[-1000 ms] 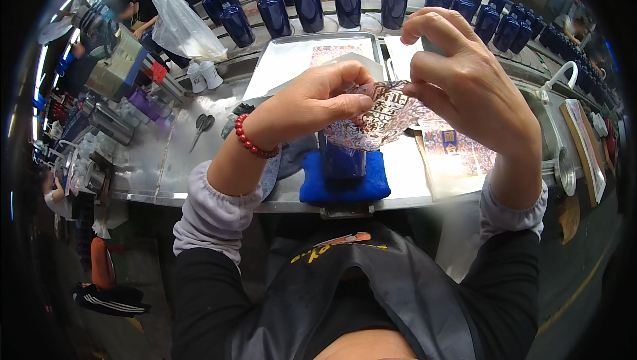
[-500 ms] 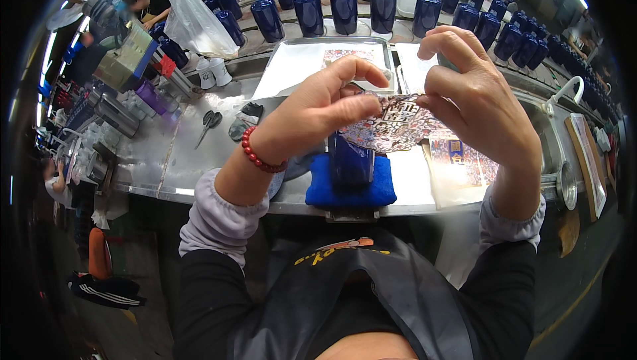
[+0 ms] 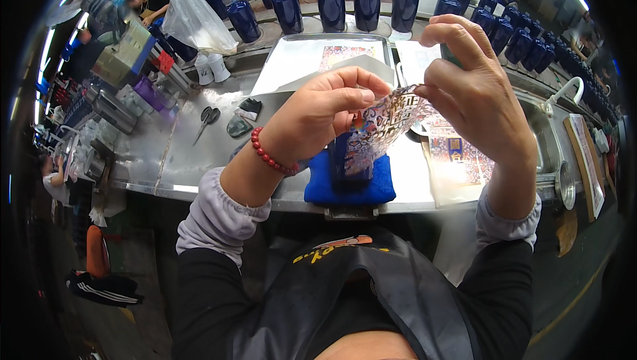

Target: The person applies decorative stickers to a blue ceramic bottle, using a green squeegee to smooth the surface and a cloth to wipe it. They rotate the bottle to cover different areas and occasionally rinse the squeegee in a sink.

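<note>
Right hand (image 3: 478, 98) was arched, its grip pinching the film (image 3: 379, 136); left hand (image 3: 315, 111) curled at the other side, couldn't tell if pinching.

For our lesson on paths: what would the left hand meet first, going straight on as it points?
The left hand would likely meet the patterned sheet first, though depth is unclear.

On the bench (image 3: 179, 157), a bottle (image 3: 340, 155) rests on the cloth (image 3: 317, 187) at the near edge; a tray (image 3: 332, 37) lies behind it, before rows of bottles (image 3: 331, 9). Scissors (image 3: 208, 121) lie to the left; sheets (image 3: 458, 159) to the right, with the sink (image 3: 547, 136) farther right.
</note>
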`<state>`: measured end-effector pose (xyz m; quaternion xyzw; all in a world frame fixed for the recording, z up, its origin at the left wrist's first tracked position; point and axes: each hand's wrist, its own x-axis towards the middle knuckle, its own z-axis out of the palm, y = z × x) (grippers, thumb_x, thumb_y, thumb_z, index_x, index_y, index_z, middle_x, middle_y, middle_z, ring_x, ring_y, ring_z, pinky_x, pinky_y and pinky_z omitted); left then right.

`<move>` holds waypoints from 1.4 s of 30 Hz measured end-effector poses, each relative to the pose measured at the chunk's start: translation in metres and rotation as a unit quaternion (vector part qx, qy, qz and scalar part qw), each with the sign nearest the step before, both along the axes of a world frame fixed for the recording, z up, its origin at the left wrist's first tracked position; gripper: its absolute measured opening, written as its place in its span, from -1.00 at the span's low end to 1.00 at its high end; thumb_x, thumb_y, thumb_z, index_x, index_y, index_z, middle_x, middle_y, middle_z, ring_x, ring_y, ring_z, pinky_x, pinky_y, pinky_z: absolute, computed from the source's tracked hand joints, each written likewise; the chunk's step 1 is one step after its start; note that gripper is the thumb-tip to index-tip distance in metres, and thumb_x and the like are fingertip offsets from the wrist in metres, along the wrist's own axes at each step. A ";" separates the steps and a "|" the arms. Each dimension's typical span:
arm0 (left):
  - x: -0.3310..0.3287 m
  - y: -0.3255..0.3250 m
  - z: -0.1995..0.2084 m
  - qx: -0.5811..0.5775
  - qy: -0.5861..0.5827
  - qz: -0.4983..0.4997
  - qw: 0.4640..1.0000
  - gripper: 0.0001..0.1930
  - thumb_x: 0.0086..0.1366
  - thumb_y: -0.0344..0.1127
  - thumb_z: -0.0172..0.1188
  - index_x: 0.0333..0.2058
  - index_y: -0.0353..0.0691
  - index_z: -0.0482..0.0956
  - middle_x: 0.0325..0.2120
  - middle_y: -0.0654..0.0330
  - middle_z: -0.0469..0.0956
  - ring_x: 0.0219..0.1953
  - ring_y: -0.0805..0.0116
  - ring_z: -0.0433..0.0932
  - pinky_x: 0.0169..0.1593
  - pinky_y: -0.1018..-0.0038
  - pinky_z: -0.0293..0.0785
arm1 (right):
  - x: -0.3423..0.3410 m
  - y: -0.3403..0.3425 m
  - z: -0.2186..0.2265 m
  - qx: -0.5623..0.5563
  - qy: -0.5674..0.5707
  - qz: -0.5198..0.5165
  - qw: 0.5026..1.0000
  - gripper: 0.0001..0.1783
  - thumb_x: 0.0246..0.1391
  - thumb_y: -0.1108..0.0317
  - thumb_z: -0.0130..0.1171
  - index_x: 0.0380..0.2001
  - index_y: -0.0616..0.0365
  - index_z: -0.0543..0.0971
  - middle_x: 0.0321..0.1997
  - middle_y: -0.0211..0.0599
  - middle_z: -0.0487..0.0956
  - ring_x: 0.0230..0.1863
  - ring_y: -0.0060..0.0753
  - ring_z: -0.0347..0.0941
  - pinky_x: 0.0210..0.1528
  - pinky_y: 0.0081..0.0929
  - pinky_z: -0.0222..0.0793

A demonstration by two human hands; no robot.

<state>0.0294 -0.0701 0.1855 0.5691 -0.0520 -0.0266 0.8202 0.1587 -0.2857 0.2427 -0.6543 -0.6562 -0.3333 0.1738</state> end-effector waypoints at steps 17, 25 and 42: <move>-0.015 -0.015 -0.017 0.518 -0.381 0.294 0.708 -0.58 0.24 -0.54 0.20 0.09 -0.11 0.53 0.00 -0.01 0.51 0.06 0.17 0.56 0.06 0.45 0.57 | -0.003 0.001 -0.017 0.059 -0.003 -0.005 0.998 -0.72 -0.15 0.39 0.51 -0.52 0.15 0.53 0.10 -0.22 0.49 0.31 -0.06 0.37 0.20 -0.10 0.45; -0.021 -0.022 -0.030 0.476 -0.476 0.355 0.649 -0.63 0.12 -0.55 0.28 -0.08 -0.07 0.69 0.07 -0.02 0.53 0.16 0.03 0.54 0.17 0.28 0.57 | -0.013 0.001 -0.019 0.091 0.011 0.015 0.996 -0.69 -0.24 0.42 0.54 -0.57 0.14 0.51 0.08 -0.24 0.49 0.31 -0.05 0.37 0.18 -0.11 0.47; -0.042 -0.010 0.023 0.087 -0.014 0.058 0.994 -0.44 0.35 -0.34 0.25 0.25 -0.48 0.35 0.07 0.02 0.53 0.04 0.41 0.54 0.10 0.50 0.48 | -0.028 0.000 -0.006 0.065 0.015 0.043 0.997 -0.71 -0.24 0.47 0.52 -0.52 0.14 0.52 0.13 -0.15 0.51 0.33 0.06 0.37 0.21 -0.13 0.41</move>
